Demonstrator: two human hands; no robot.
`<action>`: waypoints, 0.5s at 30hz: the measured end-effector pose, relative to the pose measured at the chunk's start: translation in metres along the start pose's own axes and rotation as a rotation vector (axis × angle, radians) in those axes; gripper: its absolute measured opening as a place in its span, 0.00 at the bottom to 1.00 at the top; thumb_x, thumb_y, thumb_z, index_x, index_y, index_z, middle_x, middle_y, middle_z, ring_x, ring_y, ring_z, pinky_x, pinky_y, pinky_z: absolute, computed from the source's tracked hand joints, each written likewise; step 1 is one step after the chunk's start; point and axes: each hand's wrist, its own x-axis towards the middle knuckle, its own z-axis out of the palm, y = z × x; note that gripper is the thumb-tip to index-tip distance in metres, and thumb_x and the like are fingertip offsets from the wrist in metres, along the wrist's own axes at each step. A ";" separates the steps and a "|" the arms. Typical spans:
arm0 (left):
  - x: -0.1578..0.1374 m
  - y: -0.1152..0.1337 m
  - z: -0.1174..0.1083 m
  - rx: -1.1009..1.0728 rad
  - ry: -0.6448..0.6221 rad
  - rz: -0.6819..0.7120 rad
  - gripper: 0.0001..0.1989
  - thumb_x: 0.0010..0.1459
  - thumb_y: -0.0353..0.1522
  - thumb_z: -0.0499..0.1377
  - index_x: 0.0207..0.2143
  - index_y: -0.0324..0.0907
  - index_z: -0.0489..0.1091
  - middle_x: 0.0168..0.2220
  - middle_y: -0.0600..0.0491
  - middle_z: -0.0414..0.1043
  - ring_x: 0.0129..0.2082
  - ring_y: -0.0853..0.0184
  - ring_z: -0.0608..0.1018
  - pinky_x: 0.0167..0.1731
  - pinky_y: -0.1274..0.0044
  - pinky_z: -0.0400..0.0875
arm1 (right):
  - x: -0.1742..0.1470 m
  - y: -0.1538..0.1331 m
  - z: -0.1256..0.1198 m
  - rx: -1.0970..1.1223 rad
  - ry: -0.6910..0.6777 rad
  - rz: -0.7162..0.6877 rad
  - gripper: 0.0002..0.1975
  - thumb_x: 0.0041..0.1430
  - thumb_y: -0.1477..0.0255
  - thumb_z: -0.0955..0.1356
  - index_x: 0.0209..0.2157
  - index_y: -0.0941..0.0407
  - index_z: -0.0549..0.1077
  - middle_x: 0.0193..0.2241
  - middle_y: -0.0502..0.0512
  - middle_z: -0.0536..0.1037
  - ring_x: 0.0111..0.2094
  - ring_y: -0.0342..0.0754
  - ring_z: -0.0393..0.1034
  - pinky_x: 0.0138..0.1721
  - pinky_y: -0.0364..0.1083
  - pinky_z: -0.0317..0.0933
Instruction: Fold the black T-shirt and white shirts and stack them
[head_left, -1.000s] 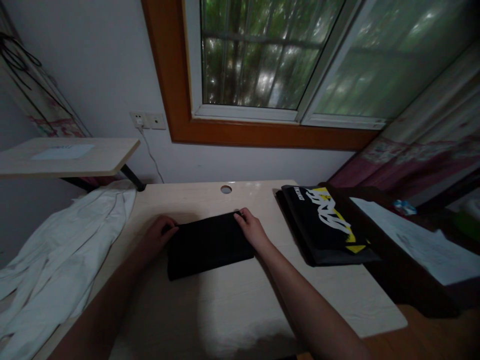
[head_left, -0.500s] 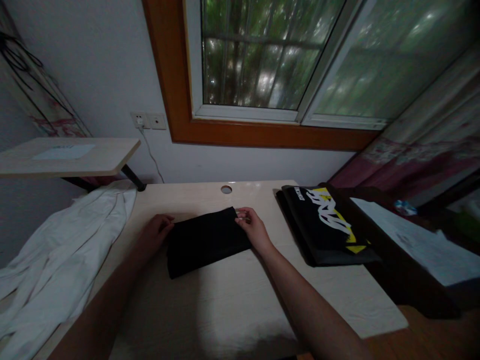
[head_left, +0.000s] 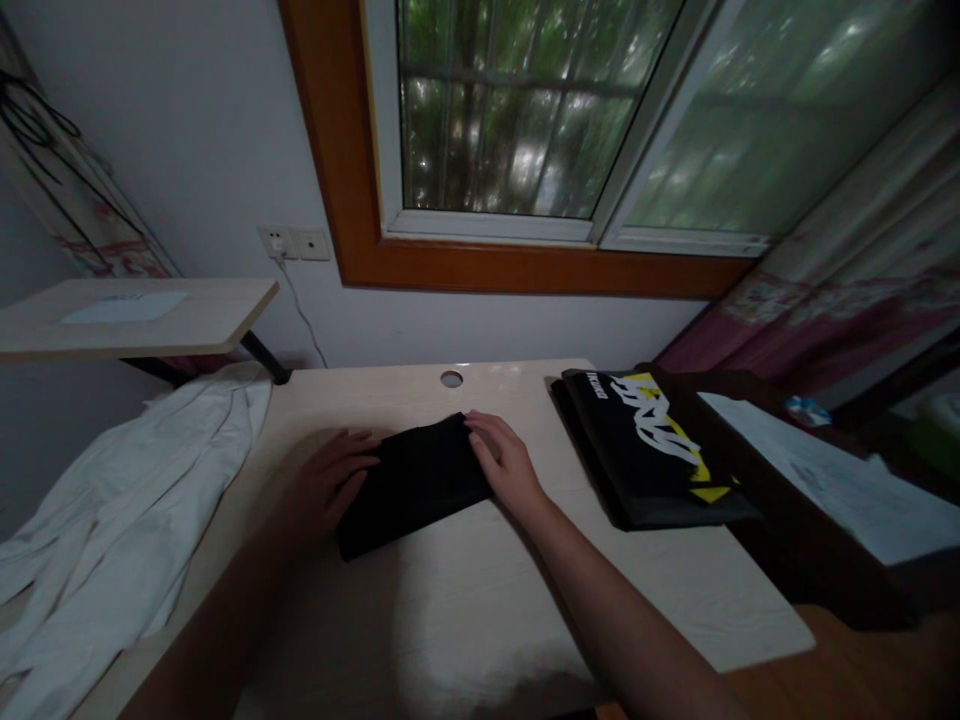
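A black folded cloth [head_left: 420, 480], probably a garment though its kind does not show, lies flat on the pale wooden desk [head_left: 465, 620]. My left hand [head_left: 326, 485] rests over its left edge with the fingers stretched out. At the opposite end, my right hand [head_left: 510, 462] touches the upper right corner, fingers extended and lying along the edge. To the right sits a stack of folded dark clothes [head_left: 637, 450], the top one printed in white and yellow.
A crumpled white cloth [head_left: 135, 480] spreads over the desk's left side, beneath a raised shelf [head_left: 187, 325] with paper on it. Behind are a cable hole [head_left: 451, 379], the wall and a window [head_left: 517, 120]. A dark surface with a pale sheet [head_left: 825, 480] is at right.
My left hand has moved right onto the black cloth and its fingers have spread. My right hand's fingers have straightened from a pinch at the corner. The cloth has barely shifted.
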 end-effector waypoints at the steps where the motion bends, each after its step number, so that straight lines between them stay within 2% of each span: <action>1: 0.000 0.006 0.000 -0.014 -0.070 0.046 0.16 0.68 0.32 0.53 0.55 0.50 0.73 0.60 0.51 0.72 0.65 0.59 0.68 0.69 0.55 0.54 | -0.001 -0.006 0.000 -0.057 -0.042 -0.065 0.15 0.70 0.67 0.63 0.53 0.50 0.76 0.55 0.57 0.77 0.61 0.54 0.67 0.65 0.58 0.58; 4: 0.001 0.014 0.004 -0.044 -0.254 0.085 0.20 0.69 0.34 0.53 0.61 0.53 0.69 0.62 0.53 0.70 0.67 0.59 0.66 0.68 0.56 0.57 | -0.006 -0.020 0.006 -0.208 -0.220 -0.241 0.17 0.70 0.69 0.63 0.57 0.50 0.75 0.57 0.56 0.77 0.62 0.54 0.67 0.67 0.60 0.55; 7: 0.000 0.010 0.009 -0.010 -0.359 0.053 0.23 0.70 0.36 0.53 0.66 0.56 0.63 0.67 0.54 0.64 0.70 0.58 0.61 0.69 0.54 0.53 | -0.013 -0.030 0.021 -0.330 -0.378 -0.340 0.21 0.70 0.66 0.63 0.61 0.52 0.71 0.62 0.57 0.71 0.64 0.55 0.64 0.69 0.60 0.50; 11: -0.005 -0.001 0.013 0.078 -0.399 0.032 0.28 0.69 0.41 0.54 0.70 0.55 0.55 0.71 0.52 0.56 0.72 0.56 0.54 0.69 0.52 0.48 | -0.021 -0.030 0.041 -0.414 -0.462 -0.354 0.26 0.70 0.62 0.64 0.66 0.53 0.65 0.66 0.59 0.65 0.69 0.56 0.56 0.70 0.61 0.47; 15: -0.008 -0.005 0.014 0.156 -0.403 0.022 0.32 0.68 0.46 0.54 0.71 0.54 0.51 0.72 0.51 0.53 0.73 0.54 0.52 0.69 0.53 0.48 | -0.020 -0.018 0.042 -0.520 -0.510 -0.329 0.28 0.72 0.59 0.61 0.68 0.54 0.60 0.70 0.58 0.58 0.71 0.54 0.49 0.71 0.60 0.45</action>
